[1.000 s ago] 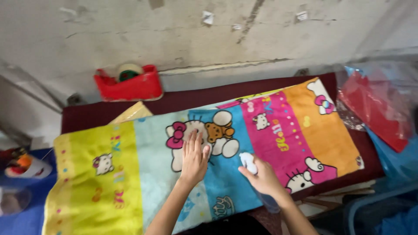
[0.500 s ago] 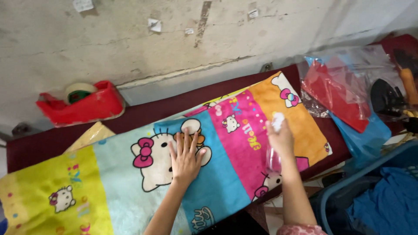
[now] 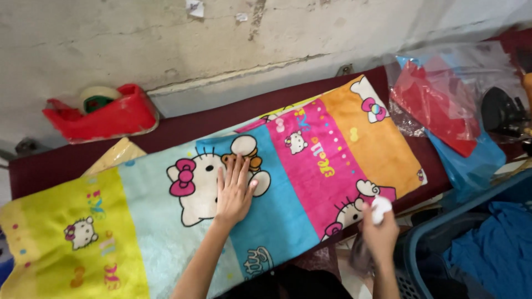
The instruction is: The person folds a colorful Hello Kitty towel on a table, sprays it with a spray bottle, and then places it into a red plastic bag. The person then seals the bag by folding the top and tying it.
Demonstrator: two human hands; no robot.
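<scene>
Head view: long soft terry towel, cartoon-cat print in yellow, blue, pink, orange bands [image 3: 310, 166], lies flat along dark maroon table [image 3: 183, 127].

Left hand [image 3: 234, 191] spread, palm pressing blue band at centre.

Right hand [image 3: 379, 232], 4 o'clock of left, closed round small white object [image 3: 381, 209] near towel's front edge.

Judged light, limp, non-slip; grip at corners or edges.

Red tape dispenser [image 3: 102, 113] at 10 o'clock.

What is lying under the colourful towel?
Under the towel a dark red table shows along the far edge, and a yellow packet pokes out near the back. The left hand presses flat on top. The rest beneath is covered.
</scene>
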